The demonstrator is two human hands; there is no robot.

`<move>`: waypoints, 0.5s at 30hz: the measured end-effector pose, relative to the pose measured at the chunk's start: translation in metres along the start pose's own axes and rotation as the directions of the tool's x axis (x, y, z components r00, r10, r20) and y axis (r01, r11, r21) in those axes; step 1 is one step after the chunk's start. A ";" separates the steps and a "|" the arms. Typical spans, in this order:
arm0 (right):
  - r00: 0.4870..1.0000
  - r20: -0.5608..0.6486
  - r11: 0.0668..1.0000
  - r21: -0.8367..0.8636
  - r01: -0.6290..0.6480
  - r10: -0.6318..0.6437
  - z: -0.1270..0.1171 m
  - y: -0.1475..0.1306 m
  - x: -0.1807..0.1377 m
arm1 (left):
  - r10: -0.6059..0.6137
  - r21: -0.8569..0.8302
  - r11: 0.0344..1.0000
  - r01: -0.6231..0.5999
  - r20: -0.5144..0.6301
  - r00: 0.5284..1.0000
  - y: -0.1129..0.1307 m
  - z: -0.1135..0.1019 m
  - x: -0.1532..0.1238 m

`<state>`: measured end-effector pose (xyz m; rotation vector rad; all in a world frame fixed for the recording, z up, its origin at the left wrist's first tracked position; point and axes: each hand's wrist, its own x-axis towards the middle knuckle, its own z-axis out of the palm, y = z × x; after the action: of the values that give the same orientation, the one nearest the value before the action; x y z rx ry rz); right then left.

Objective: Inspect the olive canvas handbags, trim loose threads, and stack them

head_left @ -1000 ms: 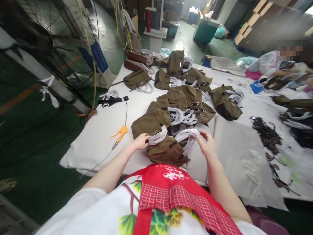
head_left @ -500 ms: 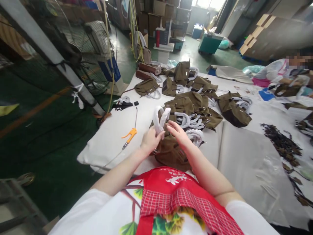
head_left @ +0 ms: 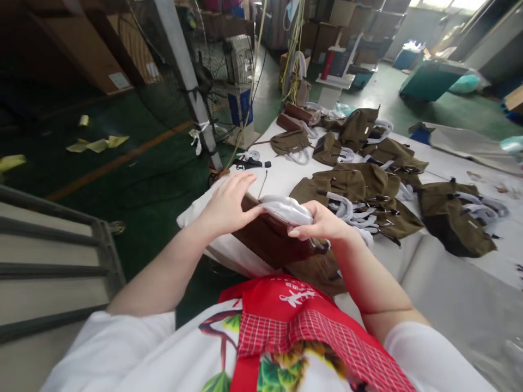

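A brown handbag point(head_left: 267, 239) is raised in front of my red apron, tilted, its handles point(head_left: 286, 209) wrapped in white padding. My right hand point(head_left: 327, 220) is closed round the right end of the wrapped handles. At the bag's upper left edge is my left hand point(head_left: 229, 207), with the bag between its thumb and its long-stretched fingers. Metal fittings point(head_left: 321, 245) show below my right hand. Another brown bag point(head_left: 316, 269) lies partly hidden beneath. Behind the held bag pokes the thin nozzle point(head_left: 263, 182) of the air gun, the rest hidden.
Several olive-brown bags point(head_left: 347, 185) with wrapped handles lie beyond on the white table point(head_left: 281, 169). A black strap point(head_left: 251, 163) is near its left edge. To the left stand a metal post point(head_left: 183, 65), a fan point(head_left: 204, 76) and a grey cart frame point(head_left: 53, 267).
The view has swung left. My hands have lifted the handbag off the table and spread apart; my left hand moved from the wrapped handle to the bag's edge, and my right hand took the handle.
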<state>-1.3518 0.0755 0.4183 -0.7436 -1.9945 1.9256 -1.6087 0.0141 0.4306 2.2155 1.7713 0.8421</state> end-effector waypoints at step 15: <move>0.775 -0.361 0.795 -0.535 0.284 -0.520 -0.016 -0.028 -0.070 | -0.184 -0.701 0.177 0.691 0.666 0.723 0.053 0.141 -0.052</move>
<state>-1.2899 0.0527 0.4576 -0.7204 -2.0511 0.8972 -1.4965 -0.0207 0.3235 0.8460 1.0624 0.7843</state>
